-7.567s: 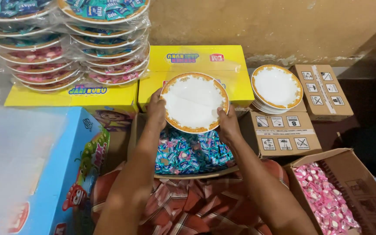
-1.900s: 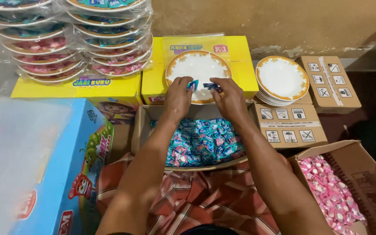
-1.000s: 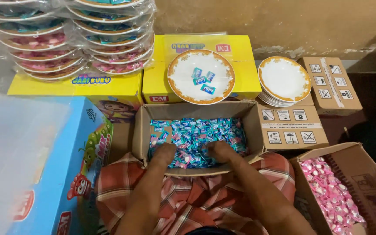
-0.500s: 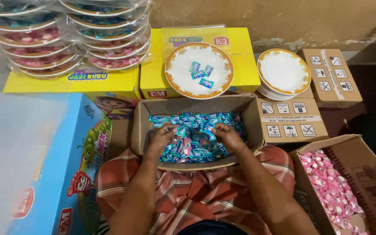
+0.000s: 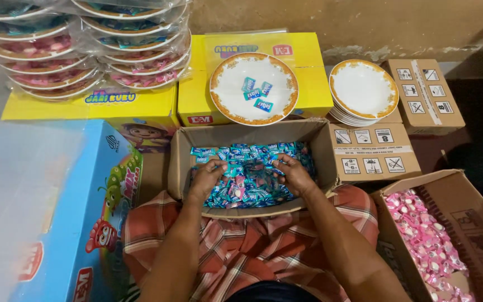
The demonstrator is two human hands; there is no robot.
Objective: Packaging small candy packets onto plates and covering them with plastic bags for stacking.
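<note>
Both hands are down in an open cardboard box (image 5: 179, 168) full of small blue-wrapped candies (image 5: 251, 193). My left hand (image 5: 206, 178) has its fingers curled around a few of the blue candies at the box's left side. My right hand (image 5: 295, 175) pinches blue candies at the right side. Beyond the box, a white plate with an orange rim (image 5: 227, 85) lies on a yellow carton (image 5: 308, 67) and carries three blue candies (image 5: 256, 93).
A stack of empty plates (image 5: 363, 89) rests on closed brown cartons (image 5: 375, 156) at the right. An open box of pink candies (image 5: 424, 239) stands at the lower right. Wrapped filled plates (image 5: 85, 45) are stacked far left. A large blue carton (image 5: 46, 212) fills the left.
The empty plate was set on the yellow carton and three blue candies were dropped on it. Both hands then came back into the box and now close on more candies.
</note>
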